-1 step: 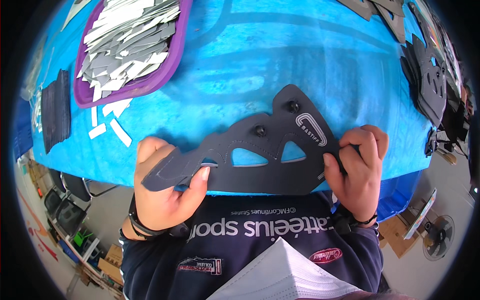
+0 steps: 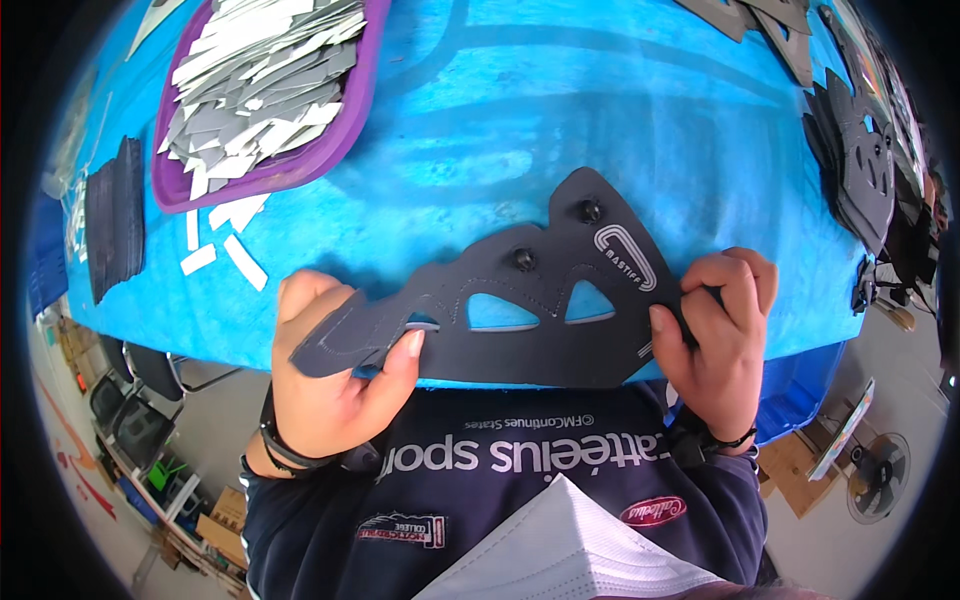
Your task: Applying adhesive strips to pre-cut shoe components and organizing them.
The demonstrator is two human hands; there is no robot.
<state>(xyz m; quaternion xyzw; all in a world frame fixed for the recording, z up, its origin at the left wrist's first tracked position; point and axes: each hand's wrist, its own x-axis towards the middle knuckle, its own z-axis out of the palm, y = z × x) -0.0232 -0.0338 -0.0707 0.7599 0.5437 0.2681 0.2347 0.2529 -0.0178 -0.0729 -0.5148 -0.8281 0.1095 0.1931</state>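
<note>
I hold a stiff black stitched panel (image 2: 500, 352) with both hands at the table's near edge. It has several cut-out windows, two round black knobs on its upper part, and a white print near its right edge. Its narrow left end lies in my left hand (image 2: 335, 390), with the thumb by the smallest cut-out and the other fingers partly hidden behind. At the opposite edge, my right hand (image 2: 722, 335) pinches the panel, thumb in front and fingers curled. The blue tabletop shows through the cut-outs.
On the blue table (image 2: 440, 200), a purple bin (image 2: 345, 150) full of grey and white strips stands far left. Loose white strips (image 2: 245, 262) lie beside it. A stack of dark pieces (image 2: 115, 225) sits at the left; similar black panels (image 2: 865, 185) are piled at the right.
</note>
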